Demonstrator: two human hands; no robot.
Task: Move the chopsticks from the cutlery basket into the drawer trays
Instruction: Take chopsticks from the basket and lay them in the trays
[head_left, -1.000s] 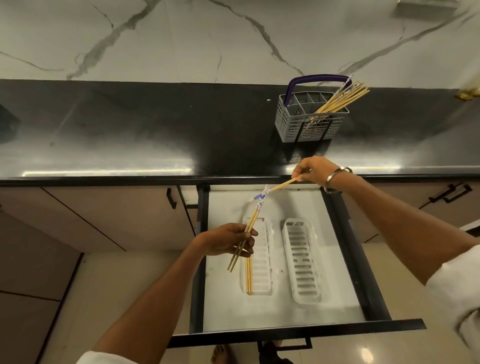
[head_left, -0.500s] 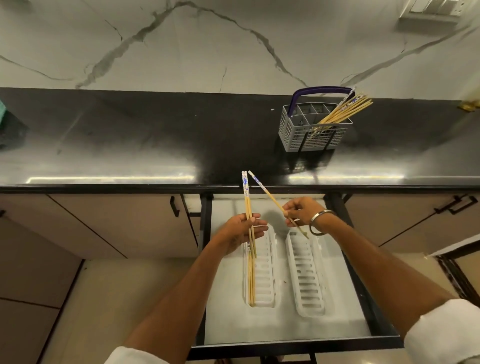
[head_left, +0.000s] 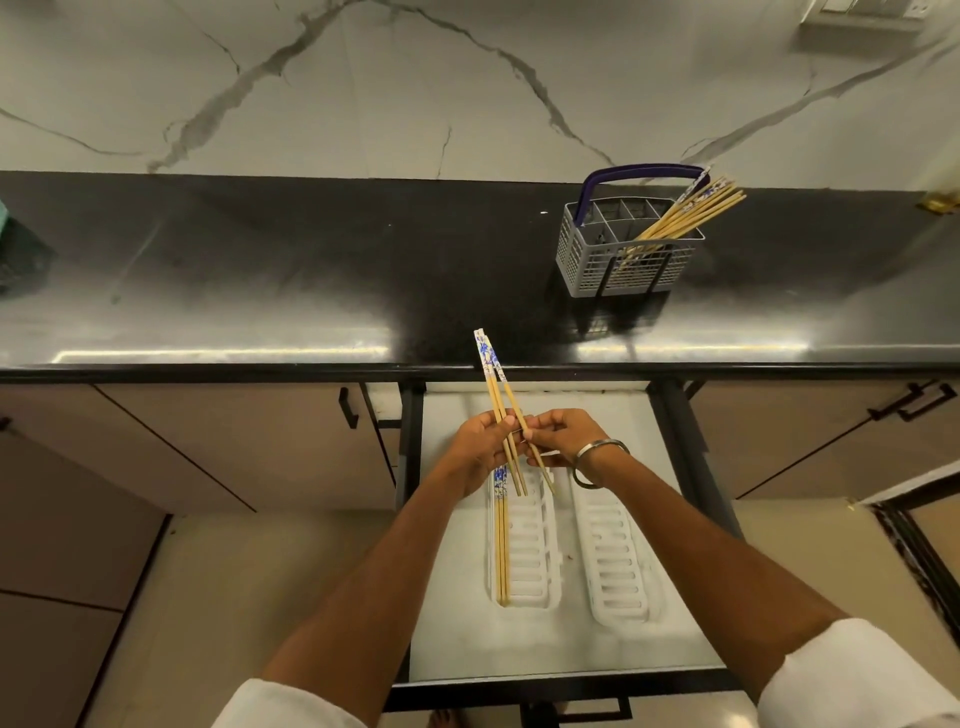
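Over the open drawer (head_left: 685, 525) my left hand (head_left: 480, 447) grips a pair of bamboo chopsticks with blue-patterned tops (head_left: 491, 374), tops pointing away from me. My right hand (head_left: 558, 439) pinches a third chopstick (head_left: 543, 475) right beside them, so the sticks nearly touch. Below lie two white slotted trays: the left tray (head_left: 535, 551) holds a pair of chopsticks (head_left: 502, 551) along its left side, and the right tray (head_left: 618, 561) has nothing in it. The grey cutlery basket (head_left: 587, 260) with a purple handle stands on the black counter with several chopsticks (head_left: 691, 210) leaning out to the right.
The black counter (head_left: 311, 291) runs across the view under a marble wall. A dark object with a teal top (head_left: 15, 249) sits at its left edge. Closed cabinet fronts with black handles (head_left: 348, 410) flank the drawer. A metal bangle (head_left: 597, 457) circles my right wrist.
My right hand has carried its chopstick from near the counter edge down and left to my left hand. My left hand raised its pair upright, and the sticks now meet over the drawer.
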